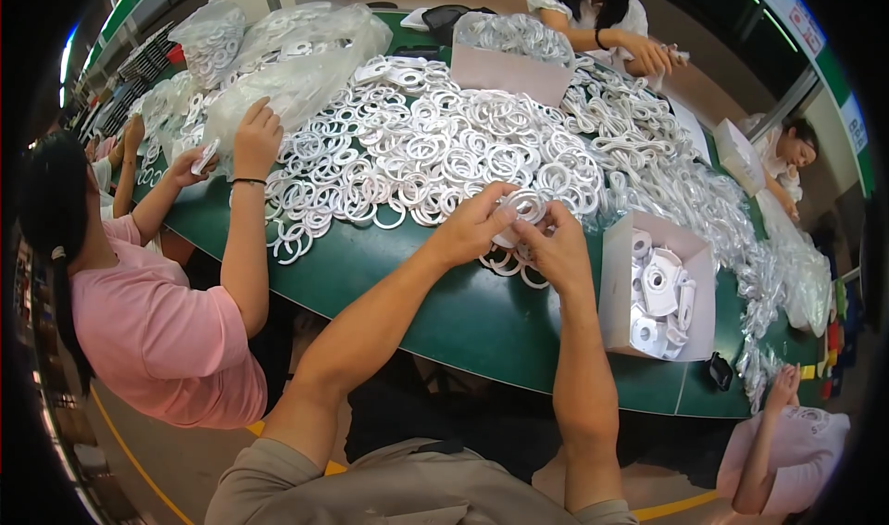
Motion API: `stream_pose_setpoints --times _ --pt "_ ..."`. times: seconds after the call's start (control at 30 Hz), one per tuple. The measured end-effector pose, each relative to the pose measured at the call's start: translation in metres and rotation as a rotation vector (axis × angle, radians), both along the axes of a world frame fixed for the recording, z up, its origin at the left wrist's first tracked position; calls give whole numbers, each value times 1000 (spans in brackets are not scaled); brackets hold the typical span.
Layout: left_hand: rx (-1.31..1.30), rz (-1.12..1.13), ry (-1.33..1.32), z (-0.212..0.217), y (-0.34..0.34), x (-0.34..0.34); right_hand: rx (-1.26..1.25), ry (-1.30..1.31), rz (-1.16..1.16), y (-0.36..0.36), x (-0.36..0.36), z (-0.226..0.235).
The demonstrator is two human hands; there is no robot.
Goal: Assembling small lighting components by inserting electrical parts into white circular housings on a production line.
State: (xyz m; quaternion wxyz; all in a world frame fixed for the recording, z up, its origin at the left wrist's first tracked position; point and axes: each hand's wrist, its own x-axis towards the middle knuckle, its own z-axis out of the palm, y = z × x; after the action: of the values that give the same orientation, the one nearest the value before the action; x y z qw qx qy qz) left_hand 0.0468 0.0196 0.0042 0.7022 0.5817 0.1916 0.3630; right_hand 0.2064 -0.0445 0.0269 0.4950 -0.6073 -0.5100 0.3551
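Above the near part of the green table, my two hands meet around a white plastic ring [526, 206]. My left hand [474, 225] pinches it from the left with thumb and fingers. From the right, my right hand [561, 247] grips the same ring, its fingertips close to my left thumb. The ring looks layered, but the fingers cover part of it. A few loose white rings [506, 264] lie on the table just under my hands. Beyond them spreads a large heap of white rings [482, 145].
To my right stands a white box [615, 289] with white plastic parts inside. Coiled white cables [630, 122] and clear-wrapped pieces [685, 201] cover the table's right side. A pink-shirted person [167, 331] works at my left; others sit around the green table [361, 289]. Plastic bags [306, 71] lie far left.
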Motion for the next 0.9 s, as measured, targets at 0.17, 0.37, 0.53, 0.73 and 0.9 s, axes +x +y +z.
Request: stream_pose_setpoints --times 0.17,0.37,0.53,0.73,0.9 --pt "378 180 152 4 -7 4 112 -241 -67 -1 -1 2" --pt "249 111 67 22 -10 -6 145 -201 -78 -6 -8 14" --pt "-121 26 -71 21 -10 -4 -112 372 178 -9 16 17" --pt "-100 2 106 27 -11 -9 -149 503 210 -8 24 11" --pt "-83 7 137 22 -7 -12 -193 459 156 -7 16 14"
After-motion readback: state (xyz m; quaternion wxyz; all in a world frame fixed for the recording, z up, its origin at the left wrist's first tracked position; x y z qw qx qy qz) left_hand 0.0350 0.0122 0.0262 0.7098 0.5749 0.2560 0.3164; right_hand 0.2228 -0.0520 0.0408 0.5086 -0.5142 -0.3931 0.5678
